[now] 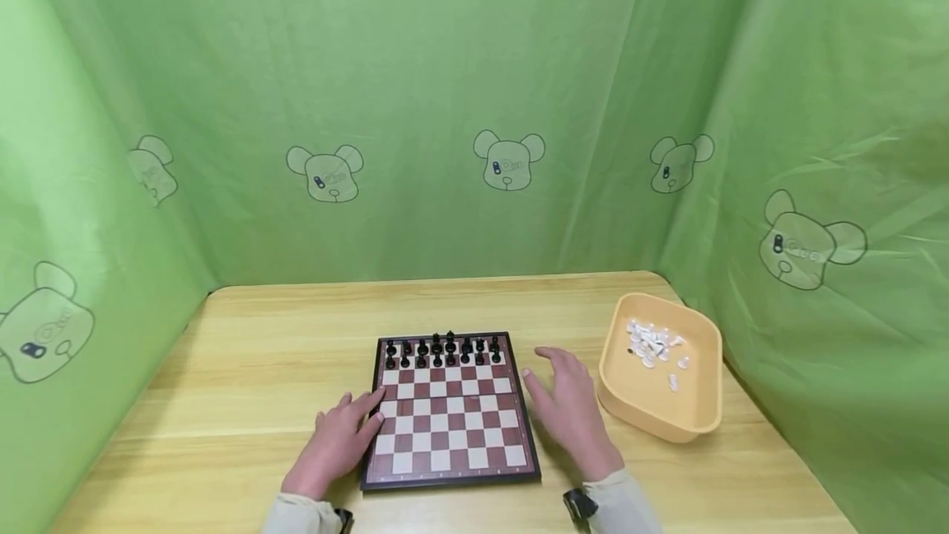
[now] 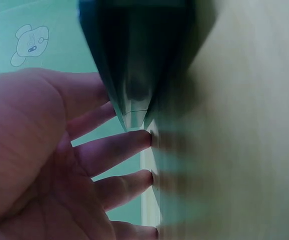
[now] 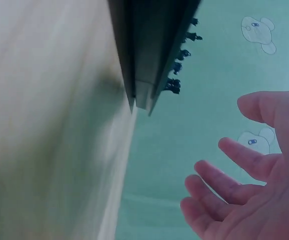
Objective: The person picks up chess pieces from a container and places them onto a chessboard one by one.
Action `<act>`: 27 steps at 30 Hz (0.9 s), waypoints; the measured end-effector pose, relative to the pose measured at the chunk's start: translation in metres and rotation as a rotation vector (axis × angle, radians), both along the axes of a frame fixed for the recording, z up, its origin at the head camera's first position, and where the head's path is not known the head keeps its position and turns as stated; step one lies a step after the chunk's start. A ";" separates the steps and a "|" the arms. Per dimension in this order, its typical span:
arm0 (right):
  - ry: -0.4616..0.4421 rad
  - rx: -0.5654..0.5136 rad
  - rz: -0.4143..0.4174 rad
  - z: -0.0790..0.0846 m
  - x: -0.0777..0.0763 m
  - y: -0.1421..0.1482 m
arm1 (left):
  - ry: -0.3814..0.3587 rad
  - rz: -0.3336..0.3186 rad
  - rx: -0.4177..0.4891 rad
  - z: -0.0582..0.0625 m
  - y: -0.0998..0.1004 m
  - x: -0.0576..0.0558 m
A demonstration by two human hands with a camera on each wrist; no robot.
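A red-and-white chessboard (image 1: 448, 439) with a dark frame lies on the table. Along its far side stand two rows of black chess pieces (image 1: 451, 358); several of them stick up past the frame in the right wrist view. My left hand (image 1: 337, 439) rests at the board's left edge, thumb and index finger touching the frame. In the left wrist view the other fingers (image 2: 119, 190) extend down to the tabletop. Off the board's right edge hovers my right hand (image 1: 571, 414), fingers spread and loosely bent, holding nothing.
To the right stands an orange plastic bin (image 1: 660, 423) with a pile of white chess pieces (image 1: 651, 343) inside. Green curtains (image 1: 415, 237) with bear-head prints enclose the wooden table (image 1: 245, 369) at the back and both sides.
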State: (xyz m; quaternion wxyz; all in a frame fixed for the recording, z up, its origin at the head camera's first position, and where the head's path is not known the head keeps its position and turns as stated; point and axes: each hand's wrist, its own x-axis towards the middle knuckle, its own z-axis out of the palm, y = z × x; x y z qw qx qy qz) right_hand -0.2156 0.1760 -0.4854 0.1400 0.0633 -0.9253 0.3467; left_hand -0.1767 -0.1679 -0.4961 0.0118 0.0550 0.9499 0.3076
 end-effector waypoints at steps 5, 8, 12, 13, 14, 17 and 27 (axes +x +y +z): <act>-0.017 -0.027 -0.023 0.012 0.002 0.008 | -0.013 0.000 -0.003 -0.001 0.001 0.001; 0.009 -0.045 -0.044 0.020 0.002 0.014 | -0.017 0.001 -0.004 -0.001 0.001 0.000; 0.052 -0.062 -0.072 0.026 0.000 0.023 | -0.006 0.000 -0.010 -0.001 0.001 -0.001; 0.058 -0.063 -0.078 0.028 -0.001 0.025 | -0.002 0.000 -0.010 -0.001 0.001 -0.001; 0.063 -0.062 -0.083 0.028 -0.002 0.027 | -0.003 0.002 -0.009 -0.001 0.001 -0.001; 0.077 -0.047 -0.098 0.032 -0.006 0.034 | -0.005 0.004 -0.006 -0.001 0.001 -0.002; 0.076 0.059 -0.089 0.052 -0.018 0.064 | -0.013 0.008 0.004 -0.002 -0.001 -0.001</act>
